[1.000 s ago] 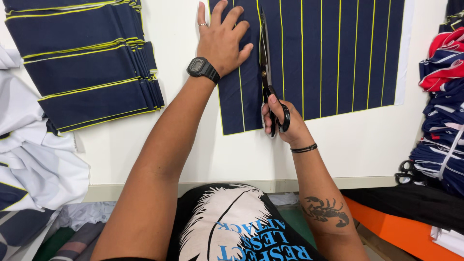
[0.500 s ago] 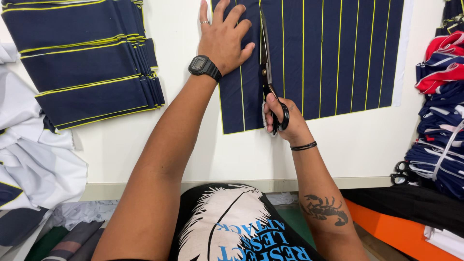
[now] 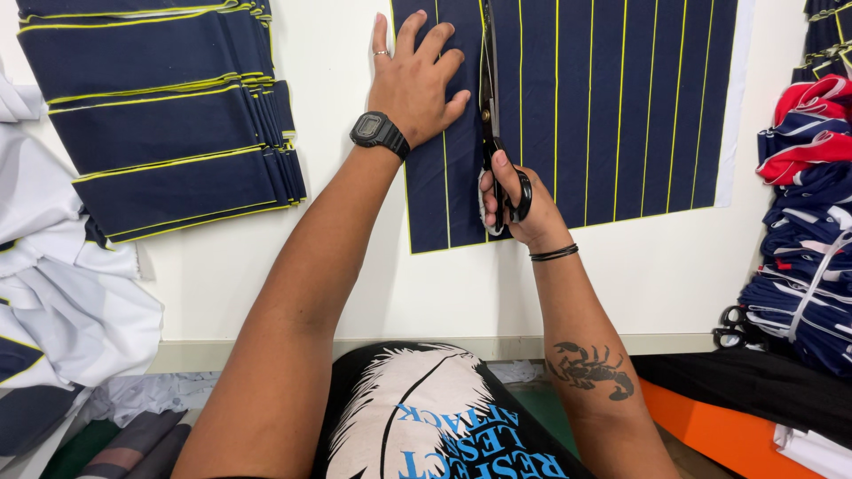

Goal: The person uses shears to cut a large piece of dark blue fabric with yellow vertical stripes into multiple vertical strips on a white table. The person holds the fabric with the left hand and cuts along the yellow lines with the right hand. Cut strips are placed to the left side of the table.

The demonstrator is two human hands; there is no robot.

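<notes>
A navy fabric sheet (image 3: 621, 106) with thin yellow stripes lies flat on the white table (image 3: 355, 266). My left hand (image 3: 415, 80), with a black watch on the wrist, presses flat on the sheet's left strip. My right hand (image 3: 515, 208) grips black-handled scissors (image 3: 493, 124), whose blades point away from me along a yellow line, inside the cloth.
Stacks of cut navy strips with yellow edges (image 3: 169, 115) lie at the left. White and navy cloth (image 3: 62, 293) is piled at the near left. Red, white and navy folded fabric (image 3: 808, 213) is heaped at the right, with a second pair of scissors (image 3: 735, 326) beside it.
My right hand and the scissors have crept forward along the yellow line. My left hand stays pressed on the cloth.
</notes>
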